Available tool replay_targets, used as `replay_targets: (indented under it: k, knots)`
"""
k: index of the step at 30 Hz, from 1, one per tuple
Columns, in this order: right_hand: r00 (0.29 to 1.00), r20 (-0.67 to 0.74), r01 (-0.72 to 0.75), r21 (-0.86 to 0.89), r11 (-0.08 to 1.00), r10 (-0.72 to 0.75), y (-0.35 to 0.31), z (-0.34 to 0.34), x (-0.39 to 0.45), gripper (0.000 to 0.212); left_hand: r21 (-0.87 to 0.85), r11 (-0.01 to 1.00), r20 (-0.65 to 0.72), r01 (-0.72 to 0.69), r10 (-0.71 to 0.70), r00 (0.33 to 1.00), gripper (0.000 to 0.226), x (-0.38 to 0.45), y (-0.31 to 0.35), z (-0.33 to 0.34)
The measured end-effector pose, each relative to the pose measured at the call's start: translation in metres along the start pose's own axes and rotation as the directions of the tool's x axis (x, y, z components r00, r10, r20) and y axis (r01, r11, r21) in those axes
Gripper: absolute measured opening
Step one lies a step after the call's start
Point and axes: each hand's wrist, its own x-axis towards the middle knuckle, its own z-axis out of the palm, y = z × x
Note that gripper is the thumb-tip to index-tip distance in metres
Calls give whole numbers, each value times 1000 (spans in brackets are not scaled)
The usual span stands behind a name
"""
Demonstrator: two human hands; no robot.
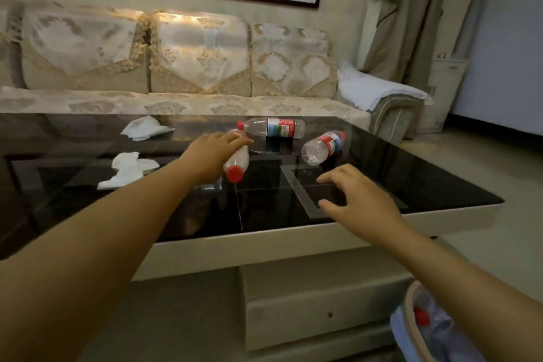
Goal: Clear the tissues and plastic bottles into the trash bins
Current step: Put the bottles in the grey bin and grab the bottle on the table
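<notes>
My left hand (213,153) grips a clear plastic bottle (237,163) with its red cap pointing toward me, just above the black glass coffee table (411,185). Behind it a second bottle (273,127) lies on its side, and a third bottle (324,147) lies to the right with its base toward me. My right hand (357,198) hovers open over the table, fingers spread, short of the third bottle. Two crumpled white tissues lie at the left: one tissue (145,128) farther back, the other tissue (127,169) nearer. A trash bin (411,329) at the bottom right holds a red-capped bottle.
A patterned beige sofa (205,67) runs behind the table. A white cloth (373,88) is draped over its right armrest. A curtain (411,9) hangs at the back right. The table has a white base with a drawer (323,311) below. Tiled floor lies to the right.
</notes>
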Motion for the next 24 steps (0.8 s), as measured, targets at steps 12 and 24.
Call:
replay_targets:
  k: [12,24]
  knots:
    - [983,-28,-183,-178,967,181,11,26,75,38,-338,941,-288,26,-130,949,87,48,-22,67]
    - [912,-117,-399,-21,917,394,50,48,158,41,-216,958,-62,188,-205,977,107,54,-7,50]
